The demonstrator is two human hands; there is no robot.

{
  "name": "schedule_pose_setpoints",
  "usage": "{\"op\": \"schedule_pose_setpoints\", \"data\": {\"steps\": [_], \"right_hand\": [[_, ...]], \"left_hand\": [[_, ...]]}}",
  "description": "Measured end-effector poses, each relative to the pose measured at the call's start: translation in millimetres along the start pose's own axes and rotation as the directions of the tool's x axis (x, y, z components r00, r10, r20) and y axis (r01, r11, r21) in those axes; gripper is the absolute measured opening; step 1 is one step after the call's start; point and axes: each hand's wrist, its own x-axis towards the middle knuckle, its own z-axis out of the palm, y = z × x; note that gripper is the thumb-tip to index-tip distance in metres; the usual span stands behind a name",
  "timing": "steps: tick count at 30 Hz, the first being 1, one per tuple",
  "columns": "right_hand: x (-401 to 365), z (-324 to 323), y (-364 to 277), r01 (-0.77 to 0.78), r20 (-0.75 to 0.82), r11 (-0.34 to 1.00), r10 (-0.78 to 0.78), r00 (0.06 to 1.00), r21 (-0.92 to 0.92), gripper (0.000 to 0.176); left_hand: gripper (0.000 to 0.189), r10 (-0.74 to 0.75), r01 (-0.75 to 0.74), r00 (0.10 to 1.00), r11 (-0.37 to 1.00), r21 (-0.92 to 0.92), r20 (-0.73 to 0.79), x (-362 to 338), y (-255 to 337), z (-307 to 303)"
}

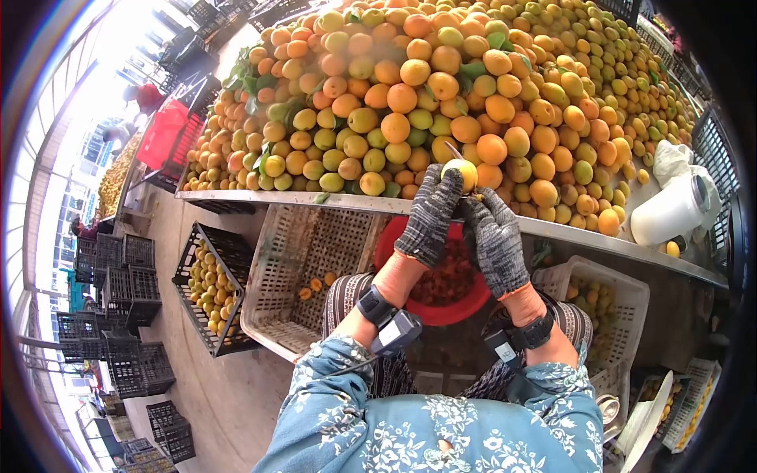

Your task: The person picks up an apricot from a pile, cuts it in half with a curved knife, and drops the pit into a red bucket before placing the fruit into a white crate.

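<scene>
My left hand (430, 219), in a grey knitted glove, is closed on a pale yellow apricot (462, 175) at the table's front edge. A thin pointed sliver (453, 150) sticks up by the top of the fruit. My right hand (497, 243), gloved alike, has its fingers pressed together at the fruit's lower side. A small yellowish bit shows by those fingertips; I cannot tell what they grip. Directly below both hands, between my knees, stands a red basin (385, 242) with reddish-orange pieces (445, 277) in it, partly hidden by my wrists.
A large heap of apricots (394, 126) covers the table behind its metal edge (315, 199). Left stand a pale crate (268, 276) with a few apricot pieces and a black crate (197, 236) of apricots. Another pale crate (631, 292) is right, below a white jug (670, 211).
</scene>
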Motion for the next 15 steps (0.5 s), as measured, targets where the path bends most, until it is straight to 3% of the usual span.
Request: {"op": "schedule_pose_setpoints", "data": {"steps": [2,3,4,5,7,8,11,13,15], "right_hand": [[-2.2,-2.3,4.6,0.011,-0.035,0.998,-0.013,0.999,-0.060,0.020],[-0.2,-6.8,16.2,0.181,0.007,0.944,-0.186,0.982,-0.276,0.020],[0.8,-9.2,22.5,0.340,0.088,0.817,-0.340,0.936,-0.466,0.021],[-0.7,-6.6,18.1,0.341,0.092,0.816,-0.340,0.936,-0.467,0.021],[-4.8,1.0,5.7,0.146,-0.019,0.964,-0.154,0.988,-0.221,0.021],[-6.0,1.1,5.6,0.147,-0.015,0.964,-0.154,0.988,-0.222,0.021],[-6.6,-3.1,12.6,0.204,0.024,0.930,-0.207,0.978,-0.306,0.020],[-2.1,-13.9,32.8,0.371,0.155,0.723,-0.349,0.924,-0.583,0.020],[-3.9,-13.8,37.6,0.371,0.135,0.732,-0.362,0.922,-0.572,0.021]], "left_hand": [[0.039,-0.194,0.170,0.976,0.962,-0.214,-0.094,2.3,77.9,13.8],[0.039,-0.194,0.170,0.977,0.961,-0.217,-0.094,4.2,94.6,13.4],[0.034,-0.127,0.126,0.992,0.950,-0.286,0.016,7.3,107.9,10.9],[0.030,-0.050,0.089,0.992,0.930,-0.357,0.118,8.8,113.4,8.7],[0.030,-0.036,0.065,0.995,0.941,-0.332,0.093,7.2,112.7,8.0],[0.030,-0.022,0.044,0.997,0.952,-0.304,0.073,6.1,112.2,8.5],[0.028,-0.001,0.010,0.999,0.968,-0.251,0.036,4.4,112.6,10.8],[0.027,-0.012,0.019,1.000,0.966,-0.257,0.029,3.8,111.1,13.2],[0.026,-0.024,0.029,0.999,0.964,-0.264,0.021,3.2,110.7,15.1]]}}
